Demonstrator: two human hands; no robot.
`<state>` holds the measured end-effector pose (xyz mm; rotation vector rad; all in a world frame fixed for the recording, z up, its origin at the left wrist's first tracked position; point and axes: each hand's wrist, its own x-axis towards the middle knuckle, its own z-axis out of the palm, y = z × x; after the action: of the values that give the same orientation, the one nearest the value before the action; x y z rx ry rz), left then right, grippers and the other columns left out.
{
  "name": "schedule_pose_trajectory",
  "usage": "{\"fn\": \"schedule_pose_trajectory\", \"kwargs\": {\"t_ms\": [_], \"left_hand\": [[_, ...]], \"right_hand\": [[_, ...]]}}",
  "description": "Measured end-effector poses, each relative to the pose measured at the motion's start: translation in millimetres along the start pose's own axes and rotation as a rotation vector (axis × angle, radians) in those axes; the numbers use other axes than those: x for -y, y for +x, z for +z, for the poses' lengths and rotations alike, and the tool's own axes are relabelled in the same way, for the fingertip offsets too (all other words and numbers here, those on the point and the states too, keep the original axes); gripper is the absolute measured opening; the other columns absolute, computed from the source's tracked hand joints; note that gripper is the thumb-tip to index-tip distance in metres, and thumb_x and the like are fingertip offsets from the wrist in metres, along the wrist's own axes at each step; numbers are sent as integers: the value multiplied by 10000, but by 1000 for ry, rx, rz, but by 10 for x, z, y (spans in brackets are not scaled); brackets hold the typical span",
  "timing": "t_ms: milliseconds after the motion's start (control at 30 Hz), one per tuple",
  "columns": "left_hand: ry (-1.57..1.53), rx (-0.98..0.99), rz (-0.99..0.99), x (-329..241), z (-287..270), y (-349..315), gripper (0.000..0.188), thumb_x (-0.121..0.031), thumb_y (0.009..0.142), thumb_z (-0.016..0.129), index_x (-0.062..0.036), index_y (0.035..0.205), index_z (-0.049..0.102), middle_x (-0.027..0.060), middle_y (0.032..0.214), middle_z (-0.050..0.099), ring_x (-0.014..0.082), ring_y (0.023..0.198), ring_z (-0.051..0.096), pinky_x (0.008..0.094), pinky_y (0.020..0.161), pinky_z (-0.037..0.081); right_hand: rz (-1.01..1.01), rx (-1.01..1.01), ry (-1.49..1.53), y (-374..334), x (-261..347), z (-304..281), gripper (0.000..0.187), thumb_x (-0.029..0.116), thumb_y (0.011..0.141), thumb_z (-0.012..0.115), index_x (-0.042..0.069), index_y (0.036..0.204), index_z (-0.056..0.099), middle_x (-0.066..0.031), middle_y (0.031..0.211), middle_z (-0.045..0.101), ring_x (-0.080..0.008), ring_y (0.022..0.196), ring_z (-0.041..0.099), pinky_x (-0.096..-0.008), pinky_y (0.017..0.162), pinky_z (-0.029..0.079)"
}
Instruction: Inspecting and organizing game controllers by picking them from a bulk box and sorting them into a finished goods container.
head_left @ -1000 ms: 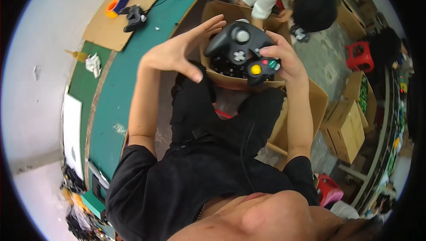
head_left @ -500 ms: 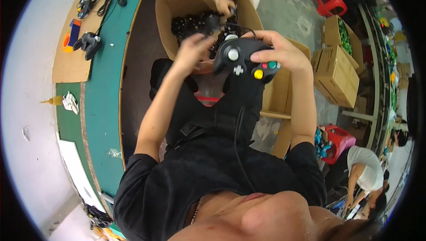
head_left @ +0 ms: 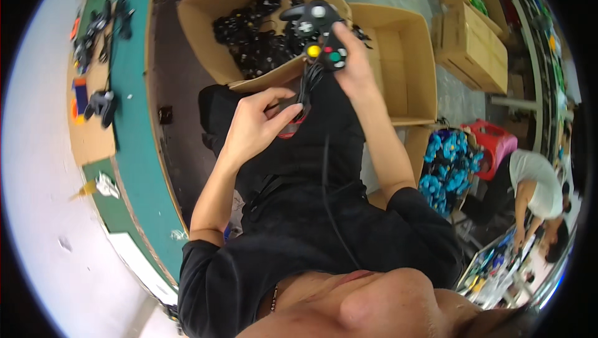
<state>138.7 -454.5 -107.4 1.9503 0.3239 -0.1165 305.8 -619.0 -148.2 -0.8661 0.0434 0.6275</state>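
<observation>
A black game controller point(head_left: 319, 31) with white, yellow, red and green buttons is gripped by my right hand point(head_left: 354, 64), thumb across its face. Its bundled black cable point(head_left: 308, 87) hangs down from it toward my lap. My left hand point(head_left: 256, 120) pinches the lower part of that bundle between thumb and fingers. Behind the controller stands an open cardboard box point(head_left: 208, 57) holding a heap of black controllers and cables point(head_left: 255, 36).
A second open carton point(head_left: 402, 64) stands right of the first. Blue controllers point(head_left: 445, 170) fill a box beside a red stool point(head_left: 492, 145). Along the left runs a green bench point(head_left: 134, 89) with several controllers and a tape roll. Another person point(head_left: 532, 182) works at the lower right.
My left hand, blurred near the box before, now holds the cable bundle. The controller has turned and risen in view. The other person's hands over the box are out of view.
</observation>
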Motion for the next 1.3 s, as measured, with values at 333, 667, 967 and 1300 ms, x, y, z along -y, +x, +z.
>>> {"fn": "schedule_pose_trajectory", "kwargs": {"t_ms": [333, 667, 967, 1300], "left_hand": [[-418, 135, -159, 3, 75, 170, 265, 5, 813, 837, 18, 1035, 692, -78, 800, 569, -18, 639, 388, 167, 576, 299], [52, 427, -234, 173, 606, 740, 119, -88, 955, 740, 12, 987, 684, -72, 799, 558, 41, 697, 472, 197, 658, 389], [-416, 149, -229, 118, 461, 1284, 334, -245, 1131, 404, 30, 1092, 589, 136, 964, 677, 97, 609, 497, 235, 586, 381], [-362, 65, -273, -30, 748, 1449, 610, -535, 1127, 326, -21, 983, 621, 60, 820, 620, 78, 547, 393, 233, 528, 288]], "right_hand": [[-485, -343, -625, -97, -653, -242, 539, 90, 821, 842, -26, 1275, 575, -106, 1062, 696, -153, 969, 671, -314, 857, 545], [-634, -540, -519, 72, -472, -547, 567, 124, 782, 850, -3, 1267, 585, -195, 1129, 670, -331, 1025, 683, -389, 913, 527], [-602, -474, -689, 111, -283, -916, 585, 91, 781, 850, 17, 1303, 598, -168, 1139, 664, -322, 1048, 673, -364, 933, 515], [-611, -428, -826, -39, -342, -980, 636, 23, 760, 808, 62, 1351, 578, -166, 1084, 641, -370, 978, 670, -407, 849, 541]]}}
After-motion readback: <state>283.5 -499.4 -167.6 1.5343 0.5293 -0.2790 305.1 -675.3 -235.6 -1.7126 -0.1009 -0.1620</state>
